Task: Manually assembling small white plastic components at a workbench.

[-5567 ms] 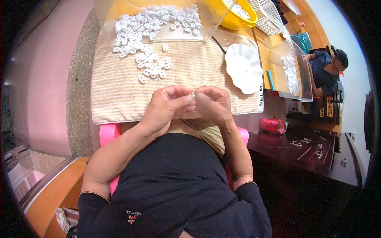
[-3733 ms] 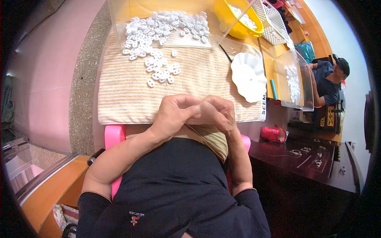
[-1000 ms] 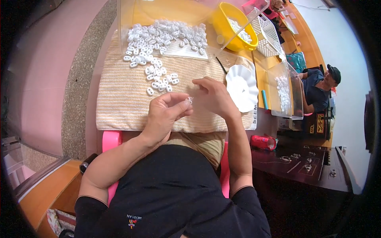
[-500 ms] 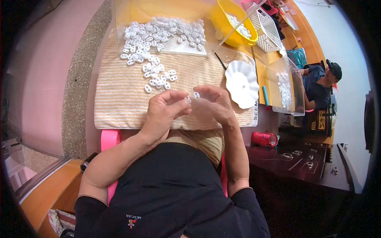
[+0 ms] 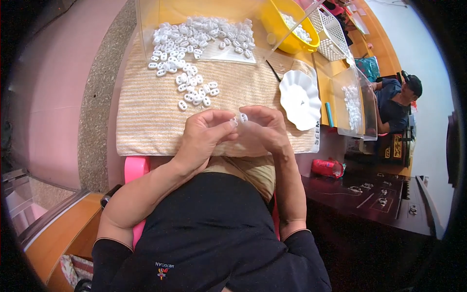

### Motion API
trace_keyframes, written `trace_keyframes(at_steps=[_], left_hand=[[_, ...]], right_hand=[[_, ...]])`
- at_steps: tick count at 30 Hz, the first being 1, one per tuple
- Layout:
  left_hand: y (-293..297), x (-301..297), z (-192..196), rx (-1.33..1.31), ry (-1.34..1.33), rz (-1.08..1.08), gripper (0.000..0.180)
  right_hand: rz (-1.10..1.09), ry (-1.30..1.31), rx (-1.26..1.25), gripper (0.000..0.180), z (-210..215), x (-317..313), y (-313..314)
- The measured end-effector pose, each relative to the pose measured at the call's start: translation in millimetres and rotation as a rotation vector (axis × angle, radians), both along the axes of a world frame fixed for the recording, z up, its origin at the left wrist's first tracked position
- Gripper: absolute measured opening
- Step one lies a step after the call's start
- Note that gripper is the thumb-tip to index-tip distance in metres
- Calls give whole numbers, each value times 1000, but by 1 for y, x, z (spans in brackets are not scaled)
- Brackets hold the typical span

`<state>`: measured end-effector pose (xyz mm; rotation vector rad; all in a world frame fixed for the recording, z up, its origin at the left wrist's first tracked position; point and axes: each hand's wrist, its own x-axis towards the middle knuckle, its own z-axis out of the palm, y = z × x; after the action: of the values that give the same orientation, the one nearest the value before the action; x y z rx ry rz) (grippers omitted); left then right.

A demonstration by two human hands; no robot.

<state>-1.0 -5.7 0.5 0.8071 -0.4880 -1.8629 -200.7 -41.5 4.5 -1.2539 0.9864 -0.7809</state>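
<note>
Above the near part of a striped beige towel, my two hands are close together with fingertips almost meeting. My left hand pinches a small white plastic piece between thumb and forefinger. A second white oval piece is pinched by my right hand. Beyond my hands lies a loose group of white oval pieces with two holes, which runs up into a larger heap inside a clear acrylic screen or tray. Whether the two held pieces touch cannot be made out.
Right of my hands sits a white scalloped dish with tiny dark bits. Near it are a black stick, a teal bar and a clear box of white pieces. Farther back stand a yellow basin and white basket. A co-worker sits right.
Both hands keep their pinches in nearly the same place. The white piece in my right hand shows more of its face now. The whole view has shifted slightly.
</note>
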Motion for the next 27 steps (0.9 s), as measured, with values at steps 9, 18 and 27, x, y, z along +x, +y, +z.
trace_keyframes(at_steps=[9,18,27], left_hand=[[1,-2,-3,-14,-2,-14,16],[1,-2,-4,-16,-28,-27,17],[1,-2,-4,-19,-34,-30,17]], right_hand=[[9,-81,11,33,-2,-2,3],[-23,-69,76,32,-2,-1,4],[-9,-78,48,31,-1,-1,5]])
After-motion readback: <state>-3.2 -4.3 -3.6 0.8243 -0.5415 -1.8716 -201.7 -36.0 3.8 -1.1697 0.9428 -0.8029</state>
